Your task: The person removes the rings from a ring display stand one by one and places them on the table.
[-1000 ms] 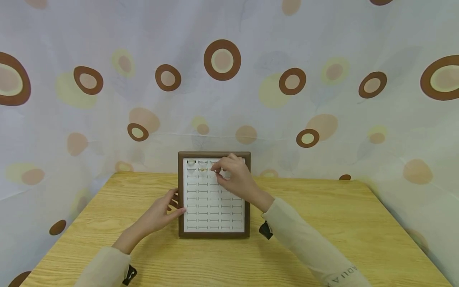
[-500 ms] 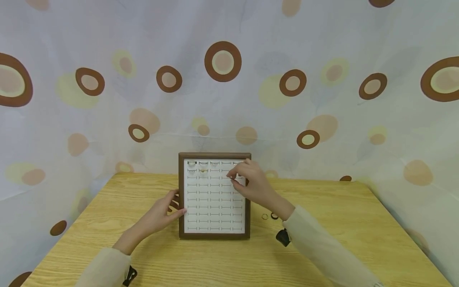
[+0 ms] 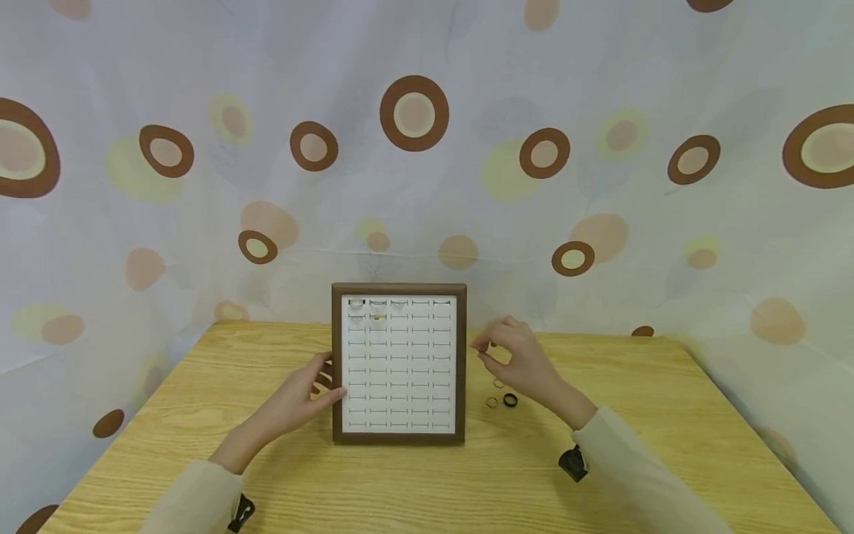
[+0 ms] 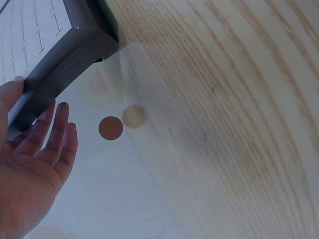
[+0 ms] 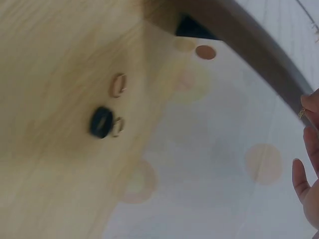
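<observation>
A ring display board [image 3: 399, 400] with a brown frame and white slotted face stands upright on the table. My left hand [image 3: 303, 397] holds its left side, thumb on the front and fingers behind; the left wrist view shows the same thumb [image 4: 11, 92] at the frame's edge. Several rings [image 3: 377, 317] sit in the top two rows of slots. Just off the board's right side, my right hand [image 3: 523, 363] pinches a small gold ring [image 5: 302, 113] between thumb and forefinger. Below that hand lie a black ring [image 3: 510, 400] and two thin gold rings [image 3: 492, 403].
The board stands toward the back of a light wooden table [image 3: 620, 430]. Behind and around the table hangs a pale curtain [image 3: 414, 193] with brown and pink circles.
My right hand has moved from the second row of slots to the right and down, off the board. The loose rings on the table have come into sight. The left hand keeps its grip.
</observation>
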A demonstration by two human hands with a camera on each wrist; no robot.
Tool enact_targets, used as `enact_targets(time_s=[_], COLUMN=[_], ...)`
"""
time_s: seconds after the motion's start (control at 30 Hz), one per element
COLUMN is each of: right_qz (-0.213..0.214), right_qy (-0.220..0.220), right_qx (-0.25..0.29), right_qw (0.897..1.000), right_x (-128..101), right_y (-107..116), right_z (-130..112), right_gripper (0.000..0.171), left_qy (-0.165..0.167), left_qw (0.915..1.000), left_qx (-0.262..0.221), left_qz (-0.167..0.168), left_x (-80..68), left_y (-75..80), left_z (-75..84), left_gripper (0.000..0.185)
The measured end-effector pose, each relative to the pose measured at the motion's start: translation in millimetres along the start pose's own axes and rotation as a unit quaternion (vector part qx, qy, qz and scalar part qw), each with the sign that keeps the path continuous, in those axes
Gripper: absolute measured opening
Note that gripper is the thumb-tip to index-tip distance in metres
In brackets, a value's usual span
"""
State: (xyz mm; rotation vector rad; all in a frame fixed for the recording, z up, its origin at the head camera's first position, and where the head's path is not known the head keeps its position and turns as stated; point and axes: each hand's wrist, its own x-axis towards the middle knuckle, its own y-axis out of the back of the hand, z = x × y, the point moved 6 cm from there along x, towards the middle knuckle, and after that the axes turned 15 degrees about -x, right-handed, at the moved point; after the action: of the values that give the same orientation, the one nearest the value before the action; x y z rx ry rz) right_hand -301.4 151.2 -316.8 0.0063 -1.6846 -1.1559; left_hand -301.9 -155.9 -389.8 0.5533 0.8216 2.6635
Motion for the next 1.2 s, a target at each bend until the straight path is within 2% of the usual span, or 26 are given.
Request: enact_targets(time_s=[0.23, 0.37, 0.57, 0.77, 1.2], right_qz=[-0.033, -0.093, -0.198, -0.220, -0.311], right_qy=[-0.007, -0.013, -0.021, 0.015, 0.002], right_qx=[-0.025, -0.026, -0.009, -0.011, 0.007], right_qw=[0.999, 0.995, 0.980, 0.975, 0.950], right_x=[-28.4, -42.9, -59.2, -65.9, -75.0], right_y=[-13.9, -26.6, -47.6, -59.4, -70.2], right_z=[19.7, 24.7, 23.5, 11.9, 3.4], right_gripper=[0.025, 0.023, 0.015, 0.012, 0.016], left_qy=[-0.002, -0.006, -0.009, -0.009, -0.004], left_qw=[1.0000, 1.0000, 0.9999, 0.9999, 0.9999], left_qx=[-0.001, -0.002, -0.005, -0.006, -0.010], left_qz=[0.000, 0.001, 0.000, 0.001, -0.001], left_x=[0.1, 0.6, 0.9, 0.9, 0.6], left_y=[0.2, 0.1, 0.1, 0.3, -0.1], left_z=[-0.1, -0.4, 0.0, -0.1, -2.4], left_gripper=[0.057, 0.057, 0.056, 0.056, 0.056])
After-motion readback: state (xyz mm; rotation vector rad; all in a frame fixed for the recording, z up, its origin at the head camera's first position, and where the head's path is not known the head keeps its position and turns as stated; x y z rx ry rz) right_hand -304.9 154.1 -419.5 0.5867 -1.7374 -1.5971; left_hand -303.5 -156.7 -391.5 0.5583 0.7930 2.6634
